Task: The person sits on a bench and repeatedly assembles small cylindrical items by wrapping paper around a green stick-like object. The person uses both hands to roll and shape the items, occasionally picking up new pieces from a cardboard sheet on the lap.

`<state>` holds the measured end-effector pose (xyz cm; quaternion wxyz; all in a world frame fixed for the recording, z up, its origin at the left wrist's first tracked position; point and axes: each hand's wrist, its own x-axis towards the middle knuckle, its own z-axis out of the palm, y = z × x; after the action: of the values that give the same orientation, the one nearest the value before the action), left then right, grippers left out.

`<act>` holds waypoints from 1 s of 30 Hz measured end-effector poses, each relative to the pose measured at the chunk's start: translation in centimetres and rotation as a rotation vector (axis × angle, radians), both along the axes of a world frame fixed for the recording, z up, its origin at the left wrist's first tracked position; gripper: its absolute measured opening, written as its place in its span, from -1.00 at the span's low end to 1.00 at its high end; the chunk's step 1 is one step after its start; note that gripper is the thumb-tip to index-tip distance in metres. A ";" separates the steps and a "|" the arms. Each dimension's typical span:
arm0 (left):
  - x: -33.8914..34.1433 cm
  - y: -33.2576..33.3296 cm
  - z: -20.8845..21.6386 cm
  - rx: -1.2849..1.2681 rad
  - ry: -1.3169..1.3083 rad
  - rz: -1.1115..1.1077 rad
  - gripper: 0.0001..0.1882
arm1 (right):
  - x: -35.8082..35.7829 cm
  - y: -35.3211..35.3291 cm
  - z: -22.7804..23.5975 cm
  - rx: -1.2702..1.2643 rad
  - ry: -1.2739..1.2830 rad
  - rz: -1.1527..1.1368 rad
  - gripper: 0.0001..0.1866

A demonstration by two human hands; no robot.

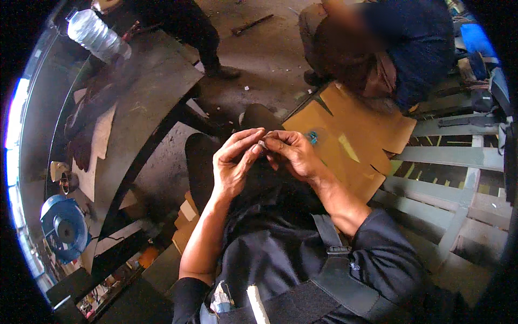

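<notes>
- The right hand (pixel 291 154) is pinching a small, pale, hard-looking piece (pixel 262 144) between thumb and forefinger, its other fingers curling underneath.
- The left hand (pixel 232 156) is facing it, fingers arching together and thumb tip seeming to meet the piece; from here I can't tell whether it is truly gripping or only steadying.
- So the piece is sitting right where the two hands' fingertips are meeting, mostly hidden by them; its exact shape and material aren't showing.
- Judging by size, it is probably weighing next to nothing and being rather stiff; something so small could easily be slipping from a loose pinch. I'd be taking it by its edges, with thumb and fingertip pads opposing, pressing lightly in case it is brittle.
- Just beyond the right hand, a crumpled turquoise scrap (pixel 312 137) is lying on a flat brown cardboard sheet (pixel 356 135).
- Farther right of that hand, a grey slatted metal frame (pixel 448 156) is standing.
- Well off to the left hand's side, a dark grey flat-topped table (pixel 156 67) is bearing a clear plastic bottle (pixel 97 35); nearer the wearer, a round blue fan-like machine (pixel 66 229) is standing.
- Ahead of the right hand, a co-worker in dark clothing (pixel 415 48) is sitting low.
</notes>
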<state>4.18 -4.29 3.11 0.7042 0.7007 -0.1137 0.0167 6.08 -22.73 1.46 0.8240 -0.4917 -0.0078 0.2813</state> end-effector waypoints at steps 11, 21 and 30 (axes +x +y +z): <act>-1.4 1.9 1.4 0.062 0.065 0.354 -0.87 | 0.2 3.5 3.1 -0.654 -1.140 -0.226 -0.66; -0.7 2.0 -1.2 -0.264 0.174 0.395 -0.85 | 0.6 5.0 2.8 -0.798 -1.315 -0.274 -0.61; 0.6 2.9 1.2 -0.569 0.032 0.383 -0.21 | -1.7 7.0 2.4 -0.485 -1.243 -0.232 -0.65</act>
<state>4.77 -1.43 4.28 0.8571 0.4850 0.0402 0.1687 4.34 -15.74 3.83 0.5577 -0.7307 -0.3639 -0.1502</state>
